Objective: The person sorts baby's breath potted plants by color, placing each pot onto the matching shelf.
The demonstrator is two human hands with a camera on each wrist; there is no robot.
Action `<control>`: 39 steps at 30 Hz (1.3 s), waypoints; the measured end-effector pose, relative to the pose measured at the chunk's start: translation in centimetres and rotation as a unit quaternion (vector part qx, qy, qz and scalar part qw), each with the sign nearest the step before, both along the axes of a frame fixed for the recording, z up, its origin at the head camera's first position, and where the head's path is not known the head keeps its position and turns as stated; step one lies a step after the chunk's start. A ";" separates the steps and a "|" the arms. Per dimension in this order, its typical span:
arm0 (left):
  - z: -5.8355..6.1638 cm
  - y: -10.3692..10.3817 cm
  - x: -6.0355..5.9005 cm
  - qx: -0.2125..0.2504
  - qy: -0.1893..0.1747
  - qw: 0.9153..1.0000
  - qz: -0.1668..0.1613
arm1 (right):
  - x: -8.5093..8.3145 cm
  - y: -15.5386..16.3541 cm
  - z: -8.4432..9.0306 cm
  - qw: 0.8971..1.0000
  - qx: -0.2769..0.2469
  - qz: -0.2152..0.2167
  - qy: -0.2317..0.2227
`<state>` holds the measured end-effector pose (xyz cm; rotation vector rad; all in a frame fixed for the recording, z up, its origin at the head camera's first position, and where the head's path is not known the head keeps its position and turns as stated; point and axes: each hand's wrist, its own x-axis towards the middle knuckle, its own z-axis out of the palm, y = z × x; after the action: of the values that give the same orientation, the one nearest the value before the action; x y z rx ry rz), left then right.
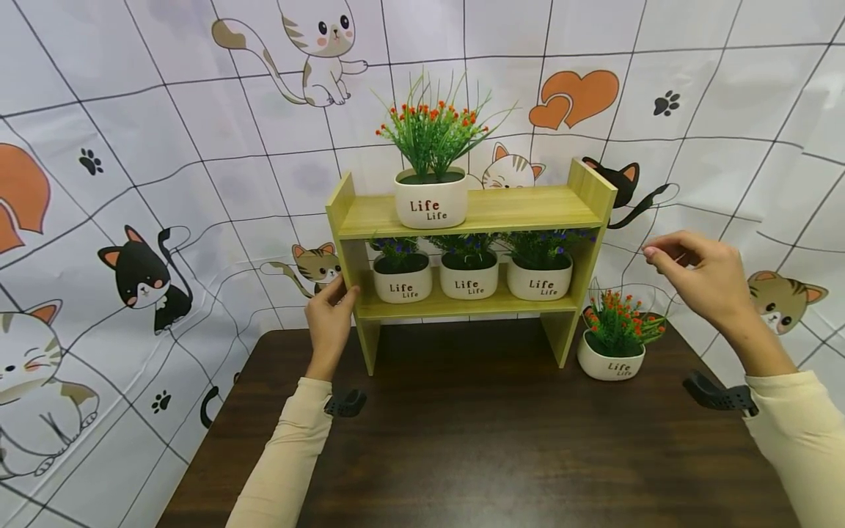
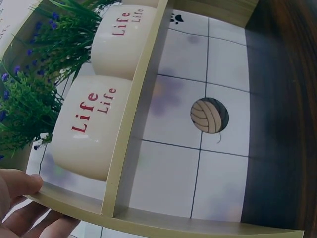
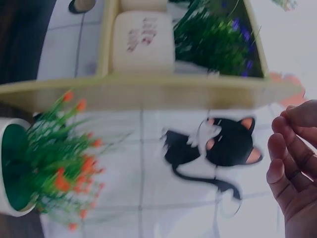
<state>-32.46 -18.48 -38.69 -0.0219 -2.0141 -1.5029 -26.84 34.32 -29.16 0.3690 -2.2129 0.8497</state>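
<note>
- While the dark wooden surface point(image 1: 488, 440) fills the lower half of the head view, a cat-print backdrop point(image 1: 165, 183) wraps around behind it.
- Wooden shelf point(image 1: 475, 213) stands at the back of the surface, two tiers: one orange-flowered pot point(image 1: 431, 196) on top, three purple-flowered pots point(image 1: 469, 275) in a row on the lower board.
- Left hand point(image 1: 328, 317) is on the shelf's left upright at the lower board; the fingers point(image 2: 20, 183) lie fairly straight against the board's edge, thumb on top in the left wrist view, steadying rather than clenching.
- Right hand point(image 1: 696, 275) hovers in the air, right of the shelf and apart from it; its fingers point(image 3: 292, 148) are loosely curled with the tips drawn together, and I can't tell whether they pinch anything.
- Small pot with orange flowers point(image 1: 612, 339) sits on the surface just beside the shelf's right leg, below and left of the right hand's fingers, not touching them.
</note>
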 end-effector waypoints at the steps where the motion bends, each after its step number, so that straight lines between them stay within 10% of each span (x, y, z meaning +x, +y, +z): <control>1: 0.0 0.0 0.0 -0.001 0.000 1.000 0.001 | 0.2 0.5 -0.4 1.000 -0.005 -0.006 -0.012; 25: -0.2 -0.1 -0.1 -0.007 0.002 1.000 0.008 | 0.6 9.5 -14.4 0.977 0.004 -0.043 -0.210; 39: -0.4 -0.1 0.1 -0.010 -0.001 1.000 -0.003 | -1.3 6.9 -20.7 0.925 -0.050 0.057 -0.373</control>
<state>-32.41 -18.61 -39.07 -0.0333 -2.0323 -1.4870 -28.14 41.21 -49.89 0.1278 -2.8387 1.3241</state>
